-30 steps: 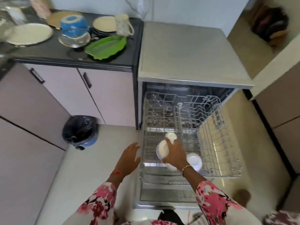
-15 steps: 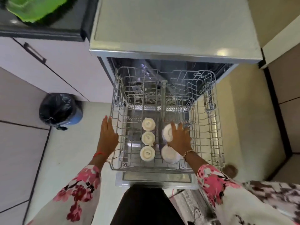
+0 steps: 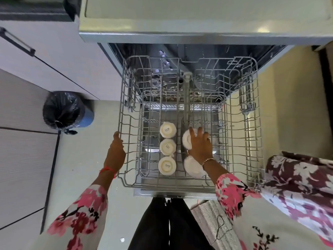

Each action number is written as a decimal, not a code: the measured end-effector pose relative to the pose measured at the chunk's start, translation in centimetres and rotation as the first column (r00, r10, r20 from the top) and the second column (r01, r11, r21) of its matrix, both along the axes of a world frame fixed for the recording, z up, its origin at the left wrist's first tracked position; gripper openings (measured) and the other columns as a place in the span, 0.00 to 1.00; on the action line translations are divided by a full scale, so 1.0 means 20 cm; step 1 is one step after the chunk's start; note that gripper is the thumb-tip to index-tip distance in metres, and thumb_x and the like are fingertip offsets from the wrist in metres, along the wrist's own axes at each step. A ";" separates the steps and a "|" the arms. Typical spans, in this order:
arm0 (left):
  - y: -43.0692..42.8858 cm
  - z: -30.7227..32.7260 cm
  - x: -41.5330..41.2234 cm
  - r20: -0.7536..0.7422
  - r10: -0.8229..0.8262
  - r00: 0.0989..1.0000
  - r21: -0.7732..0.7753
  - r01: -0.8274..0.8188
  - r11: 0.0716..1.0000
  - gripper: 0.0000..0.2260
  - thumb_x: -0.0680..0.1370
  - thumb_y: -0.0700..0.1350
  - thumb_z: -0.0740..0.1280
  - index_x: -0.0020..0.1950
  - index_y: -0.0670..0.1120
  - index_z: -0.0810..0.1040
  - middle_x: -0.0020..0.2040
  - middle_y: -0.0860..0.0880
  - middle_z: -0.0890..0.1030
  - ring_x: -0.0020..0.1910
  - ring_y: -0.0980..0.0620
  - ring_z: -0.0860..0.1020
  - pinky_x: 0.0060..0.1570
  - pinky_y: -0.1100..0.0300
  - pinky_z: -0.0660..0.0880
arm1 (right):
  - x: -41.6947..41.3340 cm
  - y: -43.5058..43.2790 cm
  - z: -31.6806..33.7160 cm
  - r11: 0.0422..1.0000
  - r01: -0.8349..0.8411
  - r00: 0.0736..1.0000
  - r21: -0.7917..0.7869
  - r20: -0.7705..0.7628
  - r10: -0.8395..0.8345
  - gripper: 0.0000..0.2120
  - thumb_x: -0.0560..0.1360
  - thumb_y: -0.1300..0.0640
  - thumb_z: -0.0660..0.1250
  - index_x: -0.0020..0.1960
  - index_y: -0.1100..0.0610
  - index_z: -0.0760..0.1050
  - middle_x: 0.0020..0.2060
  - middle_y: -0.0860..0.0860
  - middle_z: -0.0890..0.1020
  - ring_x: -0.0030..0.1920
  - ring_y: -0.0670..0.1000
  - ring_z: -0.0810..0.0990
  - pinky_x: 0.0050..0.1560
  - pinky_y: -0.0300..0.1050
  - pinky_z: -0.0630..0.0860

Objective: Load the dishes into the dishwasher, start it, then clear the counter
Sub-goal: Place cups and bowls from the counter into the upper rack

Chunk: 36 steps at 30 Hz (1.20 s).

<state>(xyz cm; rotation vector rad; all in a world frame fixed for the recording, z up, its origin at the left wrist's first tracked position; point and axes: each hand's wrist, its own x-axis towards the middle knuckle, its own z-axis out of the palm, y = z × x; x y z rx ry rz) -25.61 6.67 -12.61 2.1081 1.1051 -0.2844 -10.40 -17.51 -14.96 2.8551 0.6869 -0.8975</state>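
The dishwasher (image 3: 180,36) stands open with its upper wire rack (image 3: 252,123) pulled out below me. Three white cups (image 3: 167,146) sit upside down in a row in the rack's middle. To their right lie two white bowls: the near bowl (image 3: 192,167) by my wrist and the far bowl (image 3: 187,138). My right hand (image 3: 200,145) rests on the far bowl with fingers spread over it. The rack's left rim is under my left hand (image 3: 116,150), fingers curled over the wire.
A bin lined with a black bag (image 3: 63,110) stands on the floor at the left, by the pale cabinet doors (image 3: 45,56). A dark countertop edge (image 3: 36,13) shows at top left. A woven mat (image 3: 214,226) lies at my feet, and a floral cloth (image 3: 299,179) is at right.
The camera has tilted down over the rack. My right hand set the white bowl into the rack behind the near bowl. My left hand came to the rack's left rim.
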 end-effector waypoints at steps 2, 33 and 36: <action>-0.01 0.00 0.00 0.008 0.010 1.000 -0.010 -0.010 1.000 0.31 0.72 0.25 0.48 0.75 0.42 0.52 0.65 0.34 0.70 0.61 0.38 0.72 0.63 0.46 0.67 | 0.00 0.00 -0.02 1.000 -0.010 1.000 -0.008 0.010 0.010 0.42 0.71 0.53 0.71 0.75 0.53 0.48 0.73 0.63 0.53 0.69 0.67 0.60 0.61 0.53 0.72; 0.59 0.62 -0.86 0.111 -0.158 0.981 0.277 0.122 0.953 0.15 0.79 0.38 0.55 0.65 0.45 0.70 0.65 0.48 0.73 0.63 0.50 0.71 0.61 0.61 0.65 | -0.62 1.11 0.74 0.828 -0.356 0.924 0.434 0.031 0.381 0.22 0.76 0.54 0.58 0.66 0.64 0.66 0.64 0.60 0.68 0.66 0.58 0.67 0.65 0.47 0.63; 0.84 0.66 -1.08 0.110 -0.133 0.985 0.305 0.094 0.948 0.15 0.79 0.37 0.56 0.64 0.45 0.71 0.64 0.47 0.73 0.63 0.49 0.72 0.60 0.61 0.66 | -0.82 1.40 0.79 0.807 -0.403 0.906 0.432 0.067 0.417 0.23 0.76 0.50 0.56 0.66 0.63 0.67 0.63 0.58 0.70 0.65 0.56 0.68 0.64 0.46 0.65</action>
